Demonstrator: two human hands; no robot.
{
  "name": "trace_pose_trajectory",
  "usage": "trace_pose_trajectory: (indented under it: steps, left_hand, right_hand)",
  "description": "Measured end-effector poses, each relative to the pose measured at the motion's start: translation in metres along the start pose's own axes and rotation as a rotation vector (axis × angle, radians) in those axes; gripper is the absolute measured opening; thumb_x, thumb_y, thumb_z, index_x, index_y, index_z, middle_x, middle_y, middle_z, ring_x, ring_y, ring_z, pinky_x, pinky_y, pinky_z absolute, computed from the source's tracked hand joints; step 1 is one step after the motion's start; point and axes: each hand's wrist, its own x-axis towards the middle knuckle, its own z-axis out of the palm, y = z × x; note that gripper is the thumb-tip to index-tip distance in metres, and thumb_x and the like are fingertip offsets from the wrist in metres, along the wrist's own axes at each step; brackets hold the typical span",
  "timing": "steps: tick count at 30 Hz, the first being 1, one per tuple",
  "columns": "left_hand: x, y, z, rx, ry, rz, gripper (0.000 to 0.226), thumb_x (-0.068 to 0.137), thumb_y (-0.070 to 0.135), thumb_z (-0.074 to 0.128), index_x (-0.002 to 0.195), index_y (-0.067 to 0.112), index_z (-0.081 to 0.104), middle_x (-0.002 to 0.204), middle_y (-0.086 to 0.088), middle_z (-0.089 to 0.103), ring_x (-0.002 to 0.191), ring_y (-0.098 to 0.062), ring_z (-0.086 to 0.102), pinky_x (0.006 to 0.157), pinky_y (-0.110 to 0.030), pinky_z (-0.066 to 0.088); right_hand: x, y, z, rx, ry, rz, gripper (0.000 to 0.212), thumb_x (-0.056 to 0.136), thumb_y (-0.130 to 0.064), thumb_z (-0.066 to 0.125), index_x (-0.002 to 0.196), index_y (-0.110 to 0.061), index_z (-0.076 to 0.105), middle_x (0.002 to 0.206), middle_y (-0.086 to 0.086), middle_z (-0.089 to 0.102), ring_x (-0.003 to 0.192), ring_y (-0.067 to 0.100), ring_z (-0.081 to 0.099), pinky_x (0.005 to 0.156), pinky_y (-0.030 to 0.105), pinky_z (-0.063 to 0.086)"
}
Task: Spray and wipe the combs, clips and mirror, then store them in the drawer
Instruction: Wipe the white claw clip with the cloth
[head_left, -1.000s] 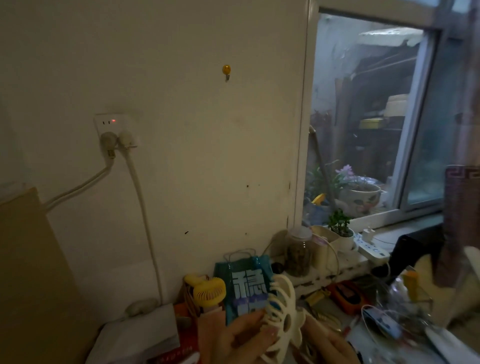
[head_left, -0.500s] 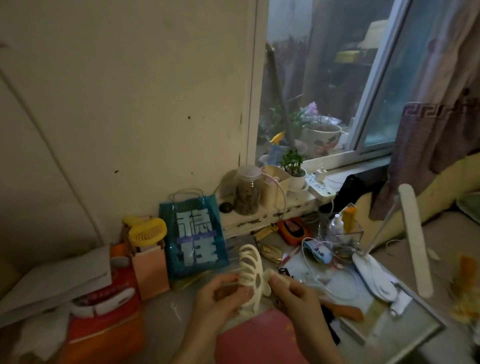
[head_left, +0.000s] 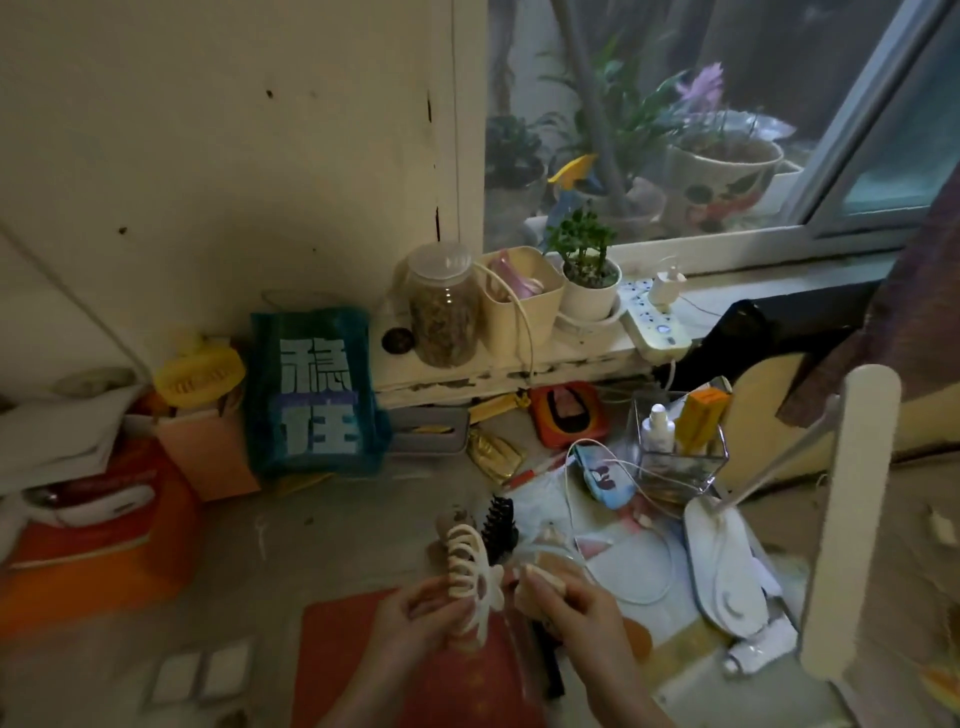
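Wiping stage, clips only, judging by what shows. Biggest item: the cluttered surface (head_left: 332, 540), dim light, window ledge behind with a jar (head_left: 442, 306) and a small potted plant (head_left: 589, 275). White desk lamp (head_left: 852, 519) stands at right, its base beside a clear organiser (head_left: 680, 467) holding a small white bottle (head_left: 657, 428), maybe the spray, cannot confirm. Teal bag (head_left: 311, 389) leans on the wall at left, orange box (head_left: 98, 551) further left. Red mat (head_left: 415, 670) lies under both hands. Left hand (head_left: 415, 623) grips the cream claw clip (head_left: 470, 571) by its lower end, teeth up, lifted above the mat. Right hand (head_left: 571, 608) is curled round a small pale pad or cloth (head_left: 540, 579), pressed just beside the clip's hinge, looks like mid-wipe. Black claw clip (head_left: 500, 525) lies on the surface just behind the cream one, with a brownish clip (head_left: 457, 519) touching or nearly touching it; wiped or not, cannot tell. No comb, mirror or drawer clearly in view. Estimate: early, one clip in progress, other clips, combs, mirror and all storing left.
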Motion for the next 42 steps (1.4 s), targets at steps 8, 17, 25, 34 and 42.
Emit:
trace_pose_trajectory:
  steps: [8,17,25,34,42]
  left_hand:
    - [0.03,-0.064,0.013,0.174,0.197,-0.041,0.029,0.067,0.002,0.081,0.093,0.007,0.07,0.08,-0.01,0.073,0.072,-0.013,0.068,0.06,-0.019,0.053]
    - [0.042,-0.104,0.014,0.257,0.253,-0.074,0.035,0.07,-0.003,0.077,0.09,0.025,0.068,0.083,-0.002,0.07,0.077,-0.013,0.065,0.065,-0.018,0.051]
    - [0.038,-0.123,0.017,0.463,0.307,-0.055,0.034,0.075,0.009,0.076,0.106,0.019,0.068,0.081,0.004,0.065,0.072,-0.003,0.06,0.057,-0.005,0.042]
    - [0.024,-0.111,0.012,0.495,0.327,0.074,0.04,0.078,0.019,0.075,0.116,0.017,0.062,0.101,0.005,0.063,0.085,-0.007,0.061,0.067,-0.008,0.046]
    - [0.008,-0.094,-0.047,0.67,0.427,0.223,0.045,0.081,0.034,0.071,0.122,0.025,0.056,0.114,0.008,0.048,0.111,-0.009,0.049,0.097,-0.023,0.038]
  right_hand:
    - [0.024,0.019,-0.032,-0.012,-0.082,0.137,0.007,0.082,-0.026,0.07,0.081,-0.022,0.075,0.081,-0.004,0.075,0.075,0.002,0.067,0.061,0.014,0.046]
    - [0.032,0.026,-0.039,-0.025,-0.117,0.157,0.008,0.084,-0.023,0.067,0.081,-0.021,0.074,0.074,-0.01,0.074,0.07,0.0,0.067,0.06,0.013,0.047]
    - [0.025,0.027,-0.039,0.017,-0.15,0.139,0.008,0.085,-0.021,0.066,0.082,-0.022,0.073,0.076,-0.01,0.074,0.075,-0.001,0.067,0.059,0.011,0.049]
    - [0.007,0.021,-0.027,0.034,-0.203,0.107,0.014,0.085,-0.023,0.066,0.074,-0.019,0.074,0.074,0.011,0.072,0.061,0.006,0.066,0.052,0.015,0.05]
    - [-0.002,0.025,0.002,-0.072,-0.279,0.104,0.016,0.084,-0.028,0.066,0.078,-0.019,0.077,0.074,0.003,0.074,0.069,0.014,0.069,0.065,0.029,0.055]
